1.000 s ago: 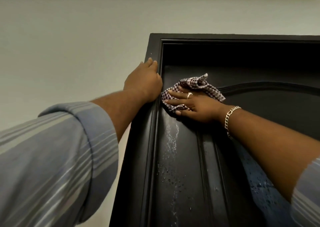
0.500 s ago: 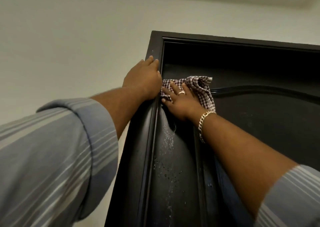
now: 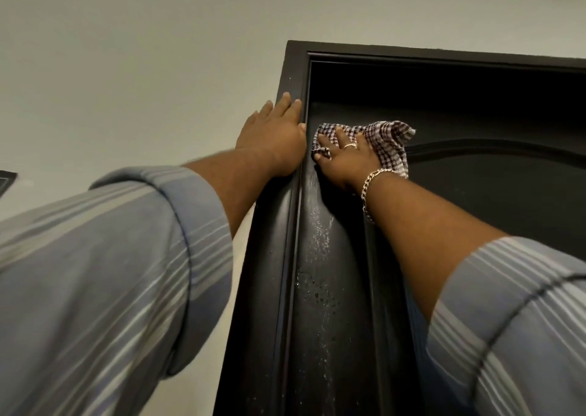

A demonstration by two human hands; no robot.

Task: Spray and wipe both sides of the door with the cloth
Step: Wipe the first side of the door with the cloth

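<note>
Both arms reach upward from the lower corners toward frame centre, striped sleeves rolled back to bare forearms. Left hand: flat, fingers straight and together, pointing to the top of the frame, thumb at its right edge. Right hand: palm down, fingers spread and extended toward the upper left (ring on one finger, chain bracelet at the wrist). The two hands lie just beside each other, not quite touching.
</note>
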